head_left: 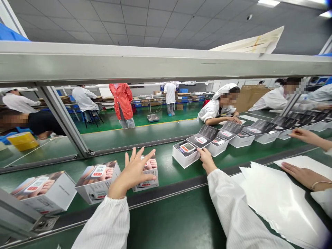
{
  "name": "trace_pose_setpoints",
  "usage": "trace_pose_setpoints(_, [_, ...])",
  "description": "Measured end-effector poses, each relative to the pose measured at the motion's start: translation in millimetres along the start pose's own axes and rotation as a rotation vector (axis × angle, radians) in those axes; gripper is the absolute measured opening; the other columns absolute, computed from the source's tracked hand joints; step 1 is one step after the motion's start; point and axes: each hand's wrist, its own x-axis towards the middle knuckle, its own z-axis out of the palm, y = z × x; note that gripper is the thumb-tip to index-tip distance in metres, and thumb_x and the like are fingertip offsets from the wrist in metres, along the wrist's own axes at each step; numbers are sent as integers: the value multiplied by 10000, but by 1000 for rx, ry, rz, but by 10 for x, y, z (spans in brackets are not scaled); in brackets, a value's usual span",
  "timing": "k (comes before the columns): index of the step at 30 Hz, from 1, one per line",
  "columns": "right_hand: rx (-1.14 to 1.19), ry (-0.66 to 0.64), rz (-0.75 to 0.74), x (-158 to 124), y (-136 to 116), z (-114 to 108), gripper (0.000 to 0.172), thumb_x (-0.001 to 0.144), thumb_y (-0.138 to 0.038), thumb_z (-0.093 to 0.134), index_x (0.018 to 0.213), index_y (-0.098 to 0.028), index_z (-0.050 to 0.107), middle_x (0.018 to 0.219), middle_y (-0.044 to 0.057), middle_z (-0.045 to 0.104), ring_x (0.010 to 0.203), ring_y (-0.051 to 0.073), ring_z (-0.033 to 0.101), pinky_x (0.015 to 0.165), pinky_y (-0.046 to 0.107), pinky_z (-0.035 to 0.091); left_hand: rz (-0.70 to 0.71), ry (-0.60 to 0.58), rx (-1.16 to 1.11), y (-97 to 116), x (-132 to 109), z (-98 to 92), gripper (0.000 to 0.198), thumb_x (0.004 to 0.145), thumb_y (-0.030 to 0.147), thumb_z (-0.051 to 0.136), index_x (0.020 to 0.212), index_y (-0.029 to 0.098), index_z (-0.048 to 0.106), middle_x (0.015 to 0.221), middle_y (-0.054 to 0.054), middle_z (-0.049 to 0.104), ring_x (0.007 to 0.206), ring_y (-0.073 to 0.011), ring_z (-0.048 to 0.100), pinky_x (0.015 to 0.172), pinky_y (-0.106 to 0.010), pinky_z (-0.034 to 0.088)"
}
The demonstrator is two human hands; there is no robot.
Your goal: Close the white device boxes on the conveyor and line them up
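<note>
My left hand [136, 169] is spread wide over a closed printed box [150, 185], partly hiding it; whether they touch I cannot tell. At the near edge of a raised box lid [204, 135], my right hand [207, 159] has its fingers closed on the corner. This lid belongs to a white open box [185, 157] with a grey-screened device [187, 147] in it, which looks like a blood pressure monitor. Two more closed boxes, a middle one [98, 178] and an outer one [49, 192], stand left of my left hand.
Several open boxes [242, 140] line the green belt [166, 180] to the right. A co-worker's hand [301, 176] rests on white sheets [280, 200]; another hand [307, 136] reaches toward the boxes. A metal post [62, 121] and overhead beam [166, 64] frame the station. Co-workers sit across.
</note>
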Motion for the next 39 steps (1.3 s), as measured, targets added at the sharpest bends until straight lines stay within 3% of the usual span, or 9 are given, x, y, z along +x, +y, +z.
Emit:
trace_pose_setpoints(8, [-188, -28, -308, -425, 111, -235, 478, 756, -478, 581, 1134, -192, 643, 982, 63, 699, 906, 229, 615, 865, 363, 451, 159, 184, -23, 300, -3, 72, 825, 841, 395, 738, 1518, 388, 266, 1590, -117, 245, 1462, -419, 95, 1125, -661, 118])
trace_pose_setpoints(14, [-515, -250, -532, -722, 33, -308, 514, 874, -525, 482, 1316, -288, 594, 1387, 68, 542, 1286, 257, 472, 1093, 432, 332, 318, 364, -66, 594, 179, 370, 824, 854, 262, 712, 1528, 304, 242, 1622, -130, 97, 1483, -338, -45, 1174, -584, 99])
trace_pose_setpoints(18, [-632, -321, -557, -831, 25, -229, 463, 881, -566, 496, 1262, -341, 633, 1433, 43, 502, 1320, 273, 453, 1085, 453, 353, 278, 272, -194, 659, 354, 787, 863, 862, 213, 656, 1549, 247, 135, 1619, -149, 113, 1486, -323, 11, 1177, -571, 140])
trace_pose_setpoints(21, [-532, -371, -462, -852, 50, -145, 483, 895, -591, 464, 1255, -314, 628, 1262, 45, 637, 1119, 262, 596, 981, 421, 442, 150, 102, -418, 617, 443, 1117, 877, 892, 188, 570, 1559, 124, 5, 1575, -224, 225, 1451, -315, 249, 1147, -496, 291])
trace_pose_setpoints(24, [-426, -349, -366, -794, 74, -82, 542, 879, -635, 460, 1248, -272, 621, 1123, 46, 691, 965, 245, 634, 907, 399, 474, 139, 69, -519, 558, 464, 1250, 846, 878, 122, 541, 1564, 126, 45, 1537, -204, 330, 1389, -283, 387, 1117, -437, 358])
trace_pose_setpoints(28, [-183, -294, -227, -710, 82, -20, 636, 844, -700, 451, 1232, -224, 617, 1022, 65, 713, 858, 232, 650, 769, 363, 524, 285, 194, -290, 541, 407, 1006, 849, 807, 123, 695, 1524, 317, 284, 1570, -110, 266, 1438, -351, 231, 1142, -554, 249])
trace_pose_setpoints(32, [11, -471, -12, -849, 79, 151, 576, 792, -692, 547, 1111, -229, 666, 914, 53, 736, 756, 241, 680, 659, 374, 552, 401, 264, -88, 582, 283, 540, 921, 708, 168, 838, 1440, 486, 380, 1617, -3, 3, 1451, -451, -15, 1133, -649, 117])
trace_pose_setpoints(35, [-24, -574, -31, -1041, 85, 325, 456, 758, -630, 623, 982, -241, 702, 975, 53, 739, 876, 256, 688, 745, 381, 555, 412, 166, -84, 536, 189, 283, 819, 761, 337, 818, 1436, 496, 384, 1544, -22, 219, 1388, -391, 244, 1115, -563, 256])
trace_pose_setpoints(39, [-190, -593, -98, -1166, 63, 375, 503, 790, -572, 597, 1188, -266, 633, 1022, 39, 732, 833, 228, 695, 721, 352, 535, 344, 115, -84, 334, 153, 200, 734, 781, 371, 791, 1416, 474, 438, 1403, -54, 383, 1255, -338, 394, 1053, -496, 351])
